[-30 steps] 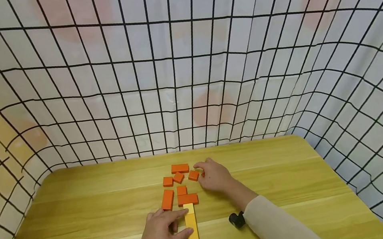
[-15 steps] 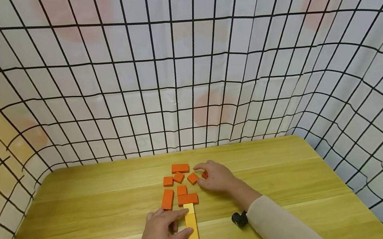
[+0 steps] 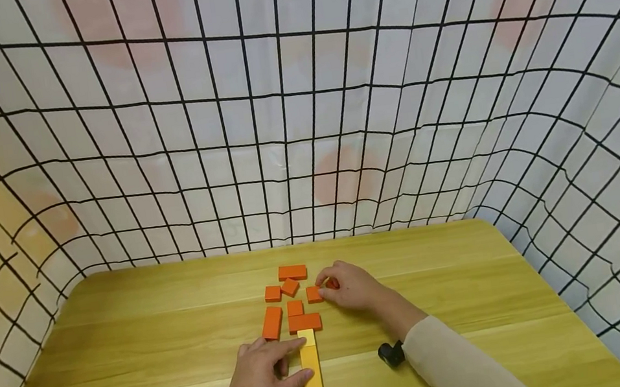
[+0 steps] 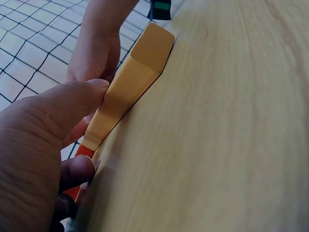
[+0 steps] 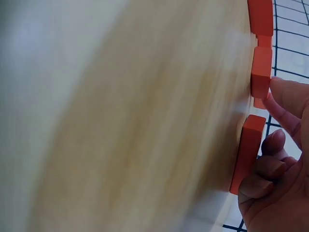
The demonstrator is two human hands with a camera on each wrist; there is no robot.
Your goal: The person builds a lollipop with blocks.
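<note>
In the head view my left hand (image 3: 263, 376) rests beside a yellow bar, its index fingertip on the small pale yellow block (image 3: 306, 337) and its thumb against the long yellow block (image 3: 313, 382). The left wrist view shows that thumb pressing the side of the long yellow block (image 4: 128, 82). Farther back, my right hand (image 3: 352, 287) has thumb and bent index finger at the right edge of a small orange square block (image 3: 313, 294). Another orange block (image 3: 331, 283) shows partly beneath that hand; in the right wrist view this orange block (image 5: 248, 152) lies by the curled fingers.
Orange blocks lie beyond the yellow bar: a crosswise one (image 3: 305, 323) at its end, a slanted one (image 3: 271, 323) to the left, a long one (image 3: 292, 273) at the back, several small squares between. A black object (image 3: 391, 354) sits near the right sleeve. Black-gridded cloth surrounds the table (image 3: 130, 348).
The small orange square block by my right thumb has turned from slanted to squared up and shifted slightly toward me. My right index finger has come down to it. The left hand stays put.
</note>
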